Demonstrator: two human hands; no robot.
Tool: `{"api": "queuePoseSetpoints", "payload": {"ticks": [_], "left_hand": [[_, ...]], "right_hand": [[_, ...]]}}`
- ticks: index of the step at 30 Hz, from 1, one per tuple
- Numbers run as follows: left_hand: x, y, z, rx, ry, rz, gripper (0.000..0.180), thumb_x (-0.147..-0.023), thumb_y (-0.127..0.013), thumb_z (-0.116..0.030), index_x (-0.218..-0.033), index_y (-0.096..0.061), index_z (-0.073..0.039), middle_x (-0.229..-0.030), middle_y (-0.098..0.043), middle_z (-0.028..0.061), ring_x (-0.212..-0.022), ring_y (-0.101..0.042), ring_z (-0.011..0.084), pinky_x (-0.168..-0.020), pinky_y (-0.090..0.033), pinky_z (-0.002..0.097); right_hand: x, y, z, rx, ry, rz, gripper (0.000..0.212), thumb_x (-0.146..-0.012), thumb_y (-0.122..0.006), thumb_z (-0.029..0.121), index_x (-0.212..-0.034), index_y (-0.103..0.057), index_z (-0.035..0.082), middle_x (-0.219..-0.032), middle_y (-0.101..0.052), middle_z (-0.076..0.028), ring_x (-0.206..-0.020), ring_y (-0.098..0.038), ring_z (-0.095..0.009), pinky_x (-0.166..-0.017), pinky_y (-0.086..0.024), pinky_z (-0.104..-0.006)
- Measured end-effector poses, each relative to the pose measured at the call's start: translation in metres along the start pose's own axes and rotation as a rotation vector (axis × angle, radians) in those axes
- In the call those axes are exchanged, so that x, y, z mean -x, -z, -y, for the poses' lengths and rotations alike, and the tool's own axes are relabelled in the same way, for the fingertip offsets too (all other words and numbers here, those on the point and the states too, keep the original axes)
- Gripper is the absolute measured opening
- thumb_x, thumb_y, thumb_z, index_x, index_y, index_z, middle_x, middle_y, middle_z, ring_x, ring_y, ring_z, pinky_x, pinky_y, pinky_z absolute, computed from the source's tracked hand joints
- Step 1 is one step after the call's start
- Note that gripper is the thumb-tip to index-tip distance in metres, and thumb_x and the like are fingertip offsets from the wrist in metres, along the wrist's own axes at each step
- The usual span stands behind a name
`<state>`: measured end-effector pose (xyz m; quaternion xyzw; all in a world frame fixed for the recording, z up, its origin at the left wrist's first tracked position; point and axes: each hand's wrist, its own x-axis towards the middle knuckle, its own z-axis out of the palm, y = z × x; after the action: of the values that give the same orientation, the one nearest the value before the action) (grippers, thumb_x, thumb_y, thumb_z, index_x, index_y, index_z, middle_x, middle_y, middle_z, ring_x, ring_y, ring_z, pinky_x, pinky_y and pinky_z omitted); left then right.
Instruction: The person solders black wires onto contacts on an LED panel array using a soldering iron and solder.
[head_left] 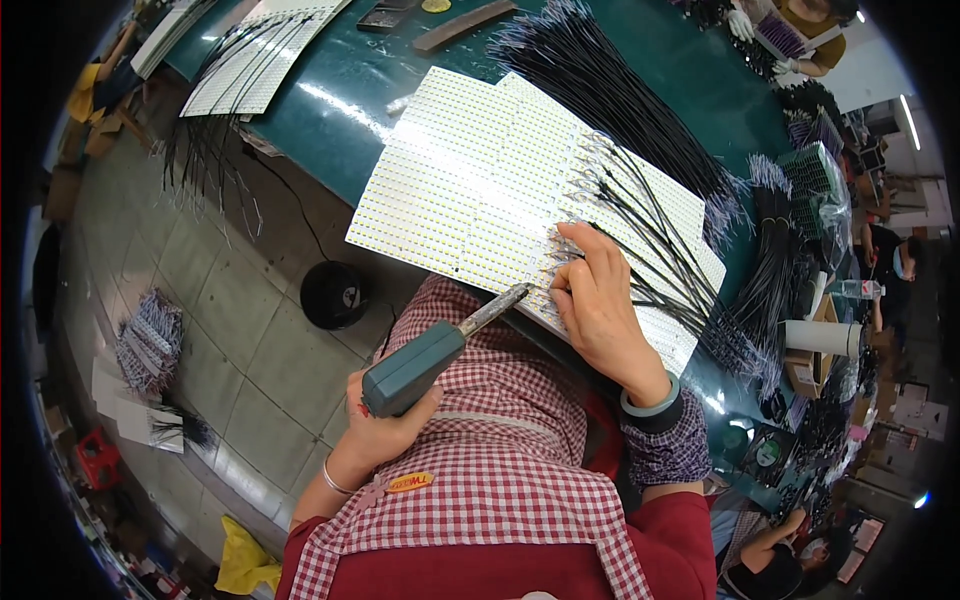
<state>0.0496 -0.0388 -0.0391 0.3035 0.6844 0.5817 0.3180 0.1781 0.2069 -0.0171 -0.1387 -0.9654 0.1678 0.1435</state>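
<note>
My left hand is wrapped round the dark green handle of a soldering gun. Its metal tip reaches to the near edge of the white LED boards, close to the fingers of my right hand. Those fingers are bent and pinched over the boards, at the stripped end of a black wire; the exact grip is partly hidden. More black wires with pale ends lie fanned over the boards, running off to the right. The boards overlap and carry rows of small yellowish LEDs.
A thick bundle of black wires lies behind the boards on the green table, with another bundle to the right. A wired board overhangs the far-left edge. A black bin stands on the floor. Other people work at the right.
</note>
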Motion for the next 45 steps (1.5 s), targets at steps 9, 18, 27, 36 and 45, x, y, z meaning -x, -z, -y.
{"api": "queuePoseSetpoints", "payload": {"ticks": [9, 18, 27, 36, 45], "left_hand": [[0.006, 0.004, 0.008, -0.068, -0.025, -0.013, 0.017, -0.074, -0.073, -0.003, -0.089, -0.067, 0.002, -0.074, -0.066, 0.0065, -0.061, -0.061, 0.0116, -0.057, -0.047, 0.0243], [0.005, 0.002, 0.007, -0.040, -0.023, -0.048, 0.017, -0.074, -0.073, -0.004, -0.089, -0.067, 0.002, -0.074, -0.067, 0.0076, -0.061, -0.062, 0.0122, -0.057, -0.049, 0.0246], [0.002, 0.001, 0.004, -0.007, -0.059, -0.072, 0.018, -0.074, -0.073, -0.004, -0.090, -0.068, 0.003, -0.074, -0.068, 0.0080, -0.061, -0.063, 0.0125, -0.058, -0.049, 0.0248], [0.002, 0.002, 0.002, -0.015, -0.040, -0.096, 0.018, -0.074, -0.073, -0.004, -0.090, -0.068, 0.003, -0.074, -0.068, 0.0079, -0.062, -0.063, 0.0119, -0.058, -0.050, 0.0243], [0.007, 0.003, 0.003, 0.011, -0.015, -0.101, 0.017, -0.075, -0.073, -0.004, -0.089, -0.068, 0.003, -0.075, -0.069, 0.0075, -0.063, -0.064, 0.0115, -0.059, -0.050, 0.0241]], "right_hand": [[-0.001, 0.001, 0.001, 0.001, 0.010, -0.007, 0.019, -0.076, -0.061, -0.001, -0.088, -0.047, 0.002, -0.131, -0.044, -0.018, -0.122, -0.041, -0.037, -0.101, -0.032, -0.0494], [0.000, 0.001, 0.000, 0.008, 0.009, -0.010, 0.019, -0.075, -0.061, -0.001, -0.088, -0.048, 0.002, -0.131, -0.044, -0.019, -0.122, -0.041, -0.037, -0.101, -0.032, -0.0487], [0.001, 0.010, 0.009, -0.055, -0.038, 0.007, 0.022, -0.073, -0.066, -0.001, -0.088, -0.051, 0.004, -0.137, -0.041, -0.018, -0.124, -0.040, -0.038, -0.101, -0.034, -0.0471], [0.006, 0.009, 0.009, -0.119, -0.079, 0.050, 0.020, -0.074, -0.068, 0.000, -0.086, -0.052, 0.005, -0.139, -0.041, -0.016, -0.123, -0.040, -0.037, -0.100, -0.033, -0.0459], [0.006, 0.005, 0.008, -0.206, -0.108, 0.019, 0.016, -0.075, -0.066, 0.001, -0.083, -0.054, 0.005, -0.138, -0.043, -0.016, -0.122, -0.041, -0.036, -0.101, -0.032, -0.0449]]}}
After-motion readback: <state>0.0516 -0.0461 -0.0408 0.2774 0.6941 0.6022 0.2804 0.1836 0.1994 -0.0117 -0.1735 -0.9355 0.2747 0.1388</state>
